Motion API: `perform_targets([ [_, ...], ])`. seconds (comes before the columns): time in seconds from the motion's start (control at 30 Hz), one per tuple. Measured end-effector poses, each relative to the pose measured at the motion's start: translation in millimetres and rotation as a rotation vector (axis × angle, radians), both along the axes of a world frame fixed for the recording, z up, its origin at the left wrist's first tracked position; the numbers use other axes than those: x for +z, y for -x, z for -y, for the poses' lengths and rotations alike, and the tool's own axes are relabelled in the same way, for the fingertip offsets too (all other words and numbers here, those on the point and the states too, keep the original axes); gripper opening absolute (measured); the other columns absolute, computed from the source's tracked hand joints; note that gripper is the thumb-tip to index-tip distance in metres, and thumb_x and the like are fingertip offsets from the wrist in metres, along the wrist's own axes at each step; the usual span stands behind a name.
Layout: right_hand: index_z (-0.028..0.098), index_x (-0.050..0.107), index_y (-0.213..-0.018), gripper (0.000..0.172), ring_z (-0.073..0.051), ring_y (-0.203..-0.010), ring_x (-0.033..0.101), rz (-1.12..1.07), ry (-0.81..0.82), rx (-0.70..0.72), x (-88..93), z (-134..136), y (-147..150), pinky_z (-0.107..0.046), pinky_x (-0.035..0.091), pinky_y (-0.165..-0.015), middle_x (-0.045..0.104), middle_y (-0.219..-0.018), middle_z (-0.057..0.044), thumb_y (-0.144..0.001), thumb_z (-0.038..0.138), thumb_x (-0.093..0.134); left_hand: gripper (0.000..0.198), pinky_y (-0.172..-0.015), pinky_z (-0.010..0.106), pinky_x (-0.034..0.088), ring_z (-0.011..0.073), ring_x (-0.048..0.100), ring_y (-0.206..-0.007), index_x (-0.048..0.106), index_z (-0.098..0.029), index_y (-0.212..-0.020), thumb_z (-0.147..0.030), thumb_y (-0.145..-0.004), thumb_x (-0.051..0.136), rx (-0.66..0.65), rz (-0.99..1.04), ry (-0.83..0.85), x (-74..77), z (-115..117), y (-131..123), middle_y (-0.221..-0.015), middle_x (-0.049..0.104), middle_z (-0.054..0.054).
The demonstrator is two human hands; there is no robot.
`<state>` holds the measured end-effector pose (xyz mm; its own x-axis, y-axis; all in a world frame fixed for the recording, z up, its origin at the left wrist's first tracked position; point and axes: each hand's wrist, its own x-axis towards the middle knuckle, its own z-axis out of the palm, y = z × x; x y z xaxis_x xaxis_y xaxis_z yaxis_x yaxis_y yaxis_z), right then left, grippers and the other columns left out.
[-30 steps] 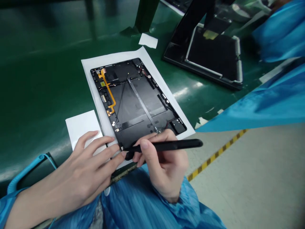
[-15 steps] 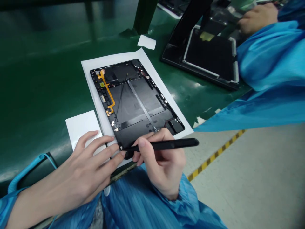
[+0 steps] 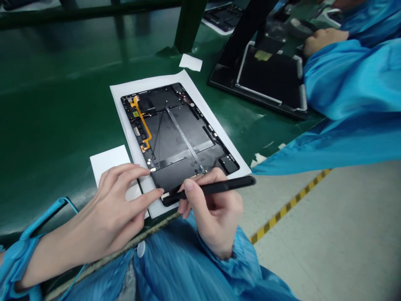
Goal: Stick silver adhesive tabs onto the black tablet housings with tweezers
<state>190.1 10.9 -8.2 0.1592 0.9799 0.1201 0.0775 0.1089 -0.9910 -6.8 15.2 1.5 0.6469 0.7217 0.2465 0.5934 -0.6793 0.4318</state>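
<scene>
An opened tablet housing (image 3: 175,146), black inside, lies on a white sheet (image 3: 117,98). An orange flex cable (image 3: 145,127) follows its left side, and a grey ribbon cable (image 3: 184,138) crosses the middle. My right hand (image 3: 213,205) is closed around black tweezers (image 3: 230,184), held like a pen over the near edge of the housing. Their tips point at a small white piece (image 3: 165,195) by the near left corner; whether they pinch it I cannot tell. My left hand (image 3: 120,205) has thumb and index finger spread at the housing's left edge, the thumb tip beside that piece.
White paper (image 3: 109,161) lies partly under my left hand. A white scrap (image 3: 191,62) sits behind the housing. At right, a black stand (image 3: 260,96) holds a dark panel near a co-worker's hand (image 3: 326,39). A blue coiled cord (image 3: 46,215) runs from my left wrist.
My left hand's fingers have drawn back and parted, uncovering the near left corner and the small white piece. The right hand still holds the tweezers there. The view has shifted slightly.
</scene>
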Motion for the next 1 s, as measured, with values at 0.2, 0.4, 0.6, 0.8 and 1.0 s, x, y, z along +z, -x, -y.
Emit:
perform_targets([
  [0.2,0.019,0.056,-0.072,0.020,-0.007,-0.035,0.055,0.035,-0.039,0.060,-1.6,-2.6,-2.4,-0.015,0.044,-0.032,0.055,-0.059,0.004,-0.091,0.020,0.059,0.039,-0.098,0.054,0.038,0.0330,0.036,-0.126,0.053,-0.022,-0.124,-0.006,-0.090,0.044,-0.007,-0.031,0.033,1.3,-1.2,-0.8,-0.135,0.038,0.014],
  [0.4,0.020,0.052,-0.071,0.022,-0.008,-0.035,0.055,-0.005,0.012,0.056,-0.3,-2.4,-2.3,-0.016,0.043,-0.032,0.054,-0.054,0.005,-0.091,0.022,0.058,0.037,-0.097,0.056,0.036,0.0342,0.036,-0.126,0.055,-0.025,-0.123,-0.008,-0.091,0.045,-0.002,-0.033,0.023,0.9,-3.7,-0.1,-0.134,0.039,0.013],
  [0.6,0.020,0.051,-0.072,0.020,-0.008,-0.037,0.053,-0.059,0.040,0.066,2.1,-4.6,0.4,-0.017,0.042,-0.034,0.055,-0.054,0.005,-0.091,0.020,0.058,0.035,-0.096,0.058,0.036,0.0350,0.036,-0.126,0.058,-0.025,-0.120,-0.009,-0.092,0.045,0.002,-0.029,0.008,-0.8,-6.3,0.8,-0.133,0.042,0.012],
  [0.8,0.021,0.047,-0.071,0.022,-0.008,-0.034,0.051,-0.018,0.059,0.083,2.8,-5.4,-1.0,-0.018,0.040,-0.034,0.054,-0.050,0.006,-0.091,0.021,0.057,0.034,-0.095,0.058,0.037,0.0354,0.036,-0.125,0.059,-0.024,-0.118,-0.008,-0.091,0.045,0.001,-0.033,0.005,-1.2,-7.1,-0.2,-0.133,0.042,0.013],
  [1.0,0.021,0.047,-0.070,0.023,-0.007,-0.033,0.049,0.055,0.044,0.082,6.7,-6.6,-0.5,-0.017,0.038,-0.033,0.051,-0.049,0.007,-0.092,0.020,0.055,0.034,-0.094,0.059,0.037,0.0360,0.037,-0.124,0.058,-0.024,-0.117,-0.008,-0.091,0.045,0.003,-0.030,-0.002,-1.6,-7.3,-1.3,-0.131,0.043,0.013],
])
